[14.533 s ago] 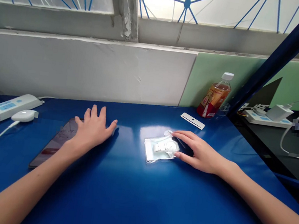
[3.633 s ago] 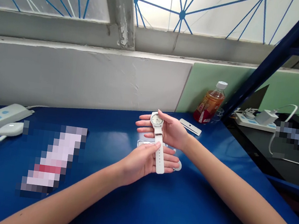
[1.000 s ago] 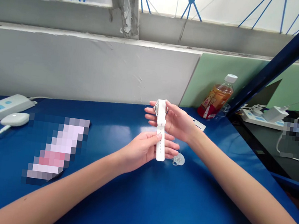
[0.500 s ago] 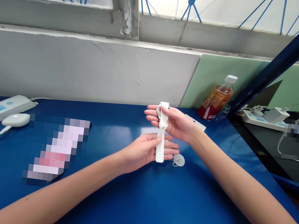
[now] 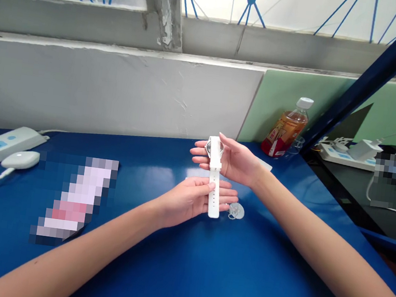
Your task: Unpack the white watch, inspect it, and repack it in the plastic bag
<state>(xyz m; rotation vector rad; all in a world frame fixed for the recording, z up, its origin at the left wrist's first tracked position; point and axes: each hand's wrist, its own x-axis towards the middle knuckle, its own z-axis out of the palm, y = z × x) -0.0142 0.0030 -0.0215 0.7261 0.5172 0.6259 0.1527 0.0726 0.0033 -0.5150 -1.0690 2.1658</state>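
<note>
A white wristwatch (image 5: 214, 200) hangs lengthwise between my hands, its pale strap running toward me and its round silver case turned partly away at the far end. My left hand (image 5: 191, 197) pinches the strap, thumb on top and fingers stretched out beneath. Behind the case lies my right hand (image 5: 235, 160), palm up with fingers spread and thumb raised clear; the case is against or just over its fingers. A round, pale disc with a bead chain (image 5: 236, 210) lies on the blue table (image 5: 183, 263) by my left fingertips.
A bottle of reddish drink (image 5: 286, 128) stands at the back right near a blue metal post (image 5: 369, 69). Behind my right wrist lies a white card (image 5: 265, 164). On the left are a blurred-out flat object (image 5: 79, 201), a white charger (image 5: 20, 159) and a power strip (image 5: 5, 142).
My right thumb has lifted off the watch, and that hand has opened. The near strap end has swung slightly right, while my left hand keeps its pinch.
</note>
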